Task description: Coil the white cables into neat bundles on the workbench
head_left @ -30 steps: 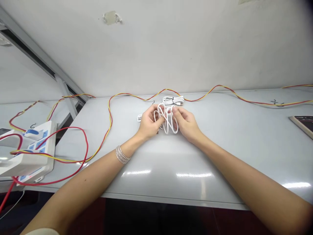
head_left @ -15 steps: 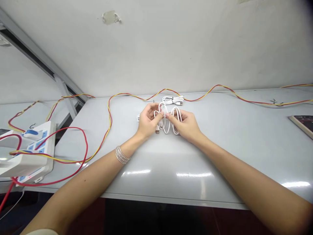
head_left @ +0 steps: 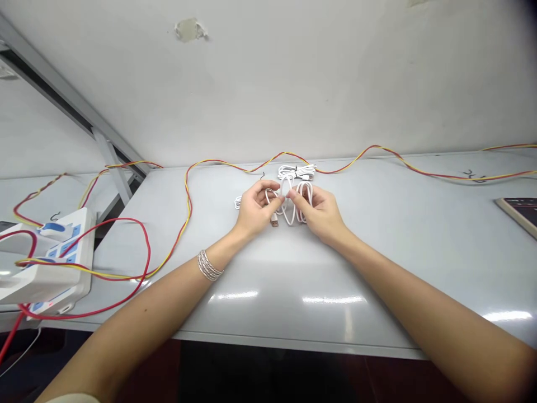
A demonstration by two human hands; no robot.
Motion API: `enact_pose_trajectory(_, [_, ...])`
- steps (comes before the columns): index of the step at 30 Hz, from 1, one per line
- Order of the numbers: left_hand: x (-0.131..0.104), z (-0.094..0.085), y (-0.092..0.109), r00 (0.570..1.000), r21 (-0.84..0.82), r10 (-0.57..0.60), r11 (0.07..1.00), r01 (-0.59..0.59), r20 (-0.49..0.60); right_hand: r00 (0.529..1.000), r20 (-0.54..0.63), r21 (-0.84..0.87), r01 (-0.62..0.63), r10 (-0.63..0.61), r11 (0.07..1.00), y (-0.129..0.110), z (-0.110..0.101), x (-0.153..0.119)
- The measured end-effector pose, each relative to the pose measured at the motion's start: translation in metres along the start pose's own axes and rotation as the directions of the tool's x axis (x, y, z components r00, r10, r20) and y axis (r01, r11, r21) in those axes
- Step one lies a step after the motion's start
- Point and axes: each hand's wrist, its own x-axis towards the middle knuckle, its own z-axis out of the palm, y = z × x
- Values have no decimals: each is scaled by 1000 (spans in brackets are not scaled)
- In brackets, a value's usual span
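A white USB cable, gathered in loose loops, is held between both hands a little above the table. My left hand, wearing a silver bracelet at the wrist, pinches the cable's left part, and a USB plug dangles below its thumb. My right hand closes thumb and fingers on the looped part at the right. Just behind the hands lies a second white cable, coiled and bound with a black tie. Another small white coil shows partly beside my left hand.
Red and yellow twisted wires run along the back of the grey table and curve down at left. A white power strip with plugs stands at the left edge. A dark framed object lies at right. Black ties lie near the wall.
The cable loops between my hands have shifted slightly right, and the USB plug has swung a little to the right. Both hands keep their grip.
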Motion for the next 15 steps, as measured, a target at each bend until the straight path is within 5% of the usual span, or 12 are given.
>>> enact_pose_trajectory(15, [1,3,0,1000,83,4,997,-3,-18,1000,11,-9,-1,1,1000,0,-1,1])
